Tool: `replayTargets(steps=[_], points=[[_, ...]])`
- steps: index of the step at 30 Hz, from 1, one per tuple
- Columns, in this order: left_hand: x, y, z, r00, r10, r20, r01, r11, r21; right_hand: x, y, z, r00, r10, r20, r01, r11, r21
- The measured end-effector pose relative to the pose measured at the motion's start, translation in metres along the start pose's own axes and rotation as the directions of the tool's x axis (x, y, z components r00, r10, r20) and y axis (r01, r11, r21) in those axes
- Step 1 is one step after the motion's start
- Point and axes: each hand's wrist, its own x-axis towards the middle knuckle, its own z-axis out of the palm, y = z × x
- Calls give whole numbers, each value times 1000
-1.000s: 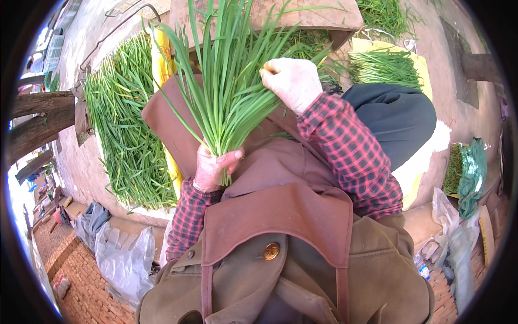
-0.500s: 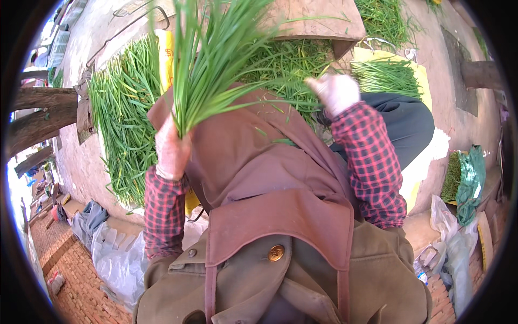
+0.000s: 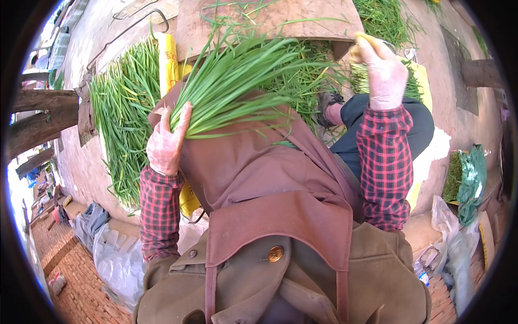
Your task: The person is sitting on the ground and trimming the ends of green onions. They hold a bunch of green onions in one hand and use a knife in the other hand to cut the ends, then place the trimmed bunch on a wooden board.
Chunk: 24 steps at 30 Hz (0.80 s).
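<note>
My left hand (image 3: pixel 168 139) is closed round the pale ends of a bunch of green chives (image 3: pixel 237 86). The leaves fan out to the right over the brown apron (image 3: pixel 243 156) on my lap, their tips reaching toward the low wooden board (image 3: pixel 302 13). My right hand (image 3: pixel 386 78) is raised at the right, near a neat stack of chives (image 3: pixel 415 85) on a yellow sack. Its fingers are curled together at yellowish tips; whether anything is in them cannot be made out. A few loose leaves lie on the board.
A large heap of chives (image 3: pixel 124 119) lies on the left beside a yellow bag (image 3: pixel 169 62). Loose leaves (image 3: pixel 302 75) cover the ground ahead, beside my shoe (image 3: pixel 326 105). More chives (image 3: pixel 380 21) lie at the far right. A bent metal rod (image 3: pixel 127 32) stands far left, near wooden logs (image 3: pixel 43 116).
The bunch in my left hand has swung down from upright to a slant toward the right. My right hand has moved up and right, away from the loose leaves, its fingers curled.
</note>
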Motion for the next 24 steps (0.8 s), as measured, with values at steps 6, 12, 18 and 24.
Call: replayTargets(steps=[6, 12, 18, 24], points=[[-8, 7, -10, 994, 96, -53, -99, 994, -45, -1, 15, 54, 899, -377, 221, 399, 915, -64], [-13, 12, -19, 988, 150, -45, -153, 987, -58, -14, -7, 91, 691, 118, 713, 52, 976, -212], [-16, 16, -17, 983, 173, -61, -176, 982, -63, -33, 11, 125, 545, 280, 790, 29, 936, -352], [-21, 14, -22, 981, 183, -56, -187, 980, -65, -28, 25, 92, 699, 493, 518, -667, 711, 224]])
